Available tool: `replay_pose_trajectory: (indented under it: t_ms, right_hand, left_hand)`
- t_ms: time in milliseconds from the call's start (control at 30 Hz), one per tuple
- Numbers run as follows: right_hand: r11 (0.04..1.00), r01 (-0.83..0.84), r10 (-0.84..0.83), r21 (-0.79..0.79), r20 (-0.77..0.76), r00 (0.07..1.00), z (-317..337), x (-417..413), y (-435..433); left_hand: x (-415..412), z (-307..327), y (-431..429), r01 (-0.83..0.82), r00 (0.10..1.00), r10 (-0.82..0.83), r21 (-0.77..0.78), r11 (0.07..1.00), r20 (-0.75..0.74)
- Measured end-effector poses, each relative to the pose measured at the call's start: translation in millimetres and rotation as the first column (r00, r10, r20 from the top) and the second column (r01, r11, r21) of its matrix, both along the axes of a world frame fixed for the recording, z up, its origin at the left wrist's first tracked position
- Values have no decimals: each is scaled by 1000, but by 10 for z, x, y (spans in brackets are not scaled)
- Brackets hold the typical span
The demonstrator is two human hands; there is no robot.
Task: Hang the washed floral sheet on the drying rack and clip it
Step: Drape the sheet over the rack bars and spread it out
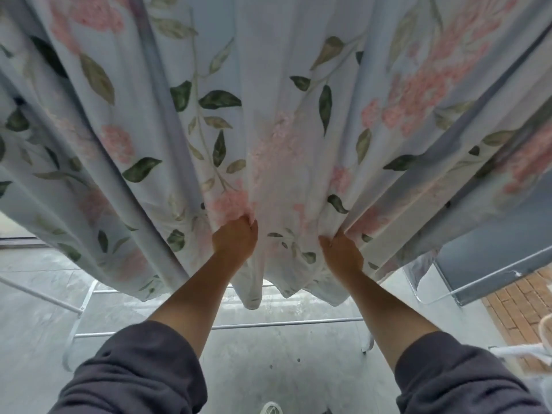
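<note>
1. The sheet (268, 85) hangs above and ahead, spreading from left to right.
2. The left hand (234, 239) and right hand (342, 252) grip its lower folds, side by side.
3. The drying rack (286, 323) stands below the sheet's hem.

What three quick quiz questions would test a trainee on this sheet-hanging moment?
1. True or false: the left-hand grip hangs idle, holding nothing.
2. The right-hand grip holds: A) the floral sheet, B) a clothes peg, C) a basket?
3. What white metal thing shows below the sheet's hem?
Key: 1 false, it bunches the sheet; 2 A; 3 the drying rack.
</note>
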State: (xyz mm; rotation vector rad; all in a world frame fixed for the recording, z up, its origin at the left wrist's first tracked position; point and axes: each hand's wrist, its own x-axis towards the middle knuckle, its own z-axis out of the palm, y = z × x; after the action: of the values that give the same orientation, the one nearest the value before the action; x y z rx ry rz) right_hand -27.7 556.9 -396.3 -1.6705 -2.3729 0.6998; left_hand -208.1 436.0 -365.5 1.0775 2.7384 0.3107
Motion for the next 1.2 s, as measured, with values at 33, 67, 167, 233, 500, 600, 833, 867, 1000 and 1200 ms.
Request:
replay_pose_trajectory:
  t_ms: [33, 67, 167, 233, 500, 600, 833, 867, 1000, 1200]
  right_hand:
    - [996, -2, 3, -85, 3, 1000, -104, 21, -77]
    - [987, -7, 12, -161, 29, 1000, -223, 33, -145]
    - [946, -71, 117, -315, 128, 985, -424, -66, -387]
    - [931, -145, 179, -335, 73, 981, -415, -201, -508]
    - [868, -432, 334, -242, -359, 872, 239, -1157, -1381]
    - [846, -513, 394, -148, -476, 787, 647, -1613, -1796]
    - [832, -554, 452, 37, -625, 637, 1694, -2568, -2613]
    - [824, -562, 474, 75, -636, 609, 1904, -2756, -2775]
    - [792, -531, 585, 302, -624, 518, 2489, -3142, -3061]
    - [696, -396, 713, 599, -513, 478, 3226, -3592, -3124]
  left_hand:
    - [1, -82, -78, 12, 1000, -11, -34, 999, 27]
    - [0, -179, -163, 11, 998, -6, -71, 997, 63]
    - [-10, -373, -460, 5, 988, 11, -102, 995, 155]
    - [-19, -371, -596, -8, 979, 16, -40, 999, 204]
    - [-447, -34, -1454, -163, 951, 60, 328, 930, 302]
    - [-806, 200, -1957, -205, 961, 102, 414, 887, 258]
    - [-1698, 1127, -2905, -139, 989, 88, 567, 812, 116]
    - [-1886, 1320, -3071, -118, 993, 86, 600, 791, 82]
    - [-2305, 1868, -3310, -20, 996, 69, 643, 765, -50]
    - [-2839, 2619, -3351, 102, 977, 64, 708, 699, -205]
